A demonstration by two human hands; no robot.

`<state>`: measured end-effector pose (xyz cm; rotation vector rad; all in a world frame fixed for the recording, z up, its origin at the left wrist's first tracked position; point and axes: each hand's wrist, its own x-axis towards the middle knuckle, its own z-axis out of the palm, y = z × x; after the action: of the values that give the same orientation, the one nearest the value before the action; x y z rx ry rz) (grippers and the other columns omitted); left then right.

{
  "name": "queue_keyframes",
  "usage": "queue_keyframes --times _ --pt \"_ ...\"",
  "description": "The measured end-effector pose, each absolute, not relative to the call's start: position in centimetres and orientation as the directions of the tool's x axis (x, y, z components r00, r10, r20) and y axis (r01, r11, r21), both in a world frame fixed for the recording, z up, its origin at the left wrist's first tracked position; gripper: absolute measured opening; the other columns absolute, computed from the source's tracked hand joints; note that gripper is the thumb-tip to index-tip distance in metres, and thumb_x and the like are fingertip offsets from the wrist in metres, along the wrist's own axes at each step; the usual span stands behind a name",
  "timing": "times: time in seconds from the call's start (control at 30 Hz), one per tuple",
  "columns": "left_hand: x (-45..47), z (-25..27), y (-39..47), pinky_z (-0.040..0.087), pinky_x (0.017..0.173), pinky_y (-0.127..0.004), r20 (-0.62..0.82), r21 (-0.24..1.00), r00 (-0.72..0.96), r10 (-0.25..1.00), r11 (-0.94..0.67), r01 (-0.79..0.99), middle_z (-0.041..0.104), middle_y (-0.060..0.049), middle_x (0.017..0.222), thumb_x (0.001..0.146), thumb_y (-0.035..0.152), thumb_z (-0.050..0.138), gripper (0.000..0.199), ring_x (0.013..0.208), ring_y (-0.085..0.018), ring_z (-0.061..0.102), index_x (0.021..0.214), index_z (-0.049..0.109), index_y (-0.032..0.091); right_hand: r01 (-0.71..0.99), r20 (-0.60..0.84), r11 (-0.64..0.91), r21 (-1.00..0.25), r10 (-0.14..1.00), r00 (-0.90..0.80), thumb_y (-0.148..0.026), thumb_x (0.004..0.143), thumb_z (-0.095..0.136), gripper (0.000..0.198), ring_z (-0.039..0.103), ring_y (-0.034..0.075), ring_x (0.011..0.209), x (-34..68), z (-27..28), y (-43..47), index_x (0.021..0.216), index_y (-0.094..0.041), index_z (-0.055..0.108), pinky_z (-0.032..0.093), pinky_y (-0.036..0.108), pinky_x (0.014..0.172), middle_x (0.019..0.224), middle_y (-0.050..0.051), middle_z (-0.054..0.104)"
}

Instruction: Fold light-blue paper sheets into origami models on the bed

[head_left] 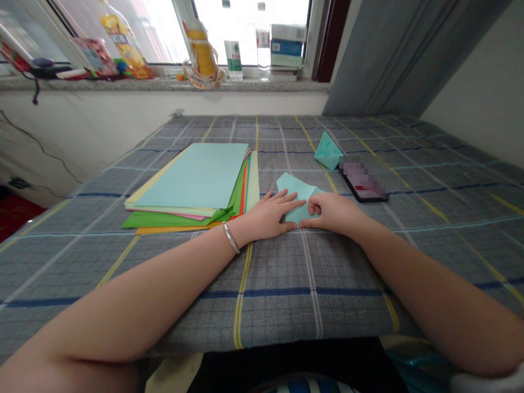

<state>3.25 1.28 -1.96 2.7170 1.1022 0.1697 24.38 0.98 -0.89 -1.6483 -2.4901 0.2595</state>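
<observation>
A small folded sheet of light blue-green paper point(293, 187) lies on the checked cloth between my hands. My left hand point(271, 215), with a silver bangle at the wrist, rests on the paper's left part with its fingers stretched out and spread. At the right edge of the paper, my right hand point(333, 213) has its fingers curled and the thumb against the lower edge; it grips the paper there. Parts of the sheet are hidden under both hands. Beyond them stands a folded teal paper piece point(327, 151) with a pointed top.
To the left is a stack of coloured paper point(194, 177), light blue on top. A phone point(362, 183) lies to the right, touching or nearly touching the teal piece. Bottles, boxes and a yellow cup point(203, 54) line the window sill point(164, 84) at the back.
</observation>
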Motion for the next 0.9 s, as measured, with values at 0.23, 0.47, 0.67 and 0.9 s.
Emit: queue_keyframes --times 0.23,0.47,0.67,0.9 --pt "3.3 -1.2 0.8 0.019 0.115 -0.059 0.009 0.202 0.728 0.686 -0.714 0.671 0.03 -0.004 0.158 0.094 0.04 0.054 0.047 0.147 -0.035 0.021 0.141 0.046 0.039 0.962 -0.065 0.245 -0.117 0.965 -0.254 -0.067 0.065 0.069 0.045 0.055 0.019 0.065 24.9 0.3 0.6 0.07 -0.024 0.057 0.028 0.029 0.051 0.072 0.002 0.065" --pt "3.2 -1.1 0.9 0.019 0.116 -0.058 -0.009 0.201 0.731 0.682 -0.715 0.67 0.028 -0.004 0.159 0.095 0.039 0.053 0.048 0.147 -0.035 0.021 0.143 0.044 0.039 0.993 -0.188 0.116 -0.036 0.975 -0.121 -0.071 0.062 0.068 0.05 0.059 0.021 0.066 26.3 1.3 0.6 0.074 -0.024 0.059 0.031 0.03 0.052 0.075 0.005 0.067" --pt "3.2 -1.1 1.0 0.018 0.116 -0.057 0.001 0.22 0.729 0.684 -0.711 0.667 0.028 -0.004 0.159 0.095 0.04 0.052 0.048 0.147 -0.034 0.02 0.143 0.044 0.039 0.998 -0.276 0.06 -0.031 0.959 -0.066 -0.065 0.06 0.073 0.046 0.057 0.019 0.058 29.1 1.3 1.7 0.066 -0.024 0.055 0.032 0.03 0.049 0.066 0.003 0.065" --pt "2.9 -1.0 1.0 0.02 0.116 -0.055 -0.01 0.233 0.728 0.685 -0.706 0.668 0.028 -0.005 0.159 0.093 0.037 0.056 0.05 0.147 -0.035 0.019 0.142 0.046 0.037 0.999 -0.385 -0.034 -0.036 0.923 0.018 -0.051 0.066 0.074 0.036 0.055 0.018 0.052 31.4 2.2 1.9 0.058 -0.023 0.053 0.033 0.032 0.048 0.06 0.003 0.062"
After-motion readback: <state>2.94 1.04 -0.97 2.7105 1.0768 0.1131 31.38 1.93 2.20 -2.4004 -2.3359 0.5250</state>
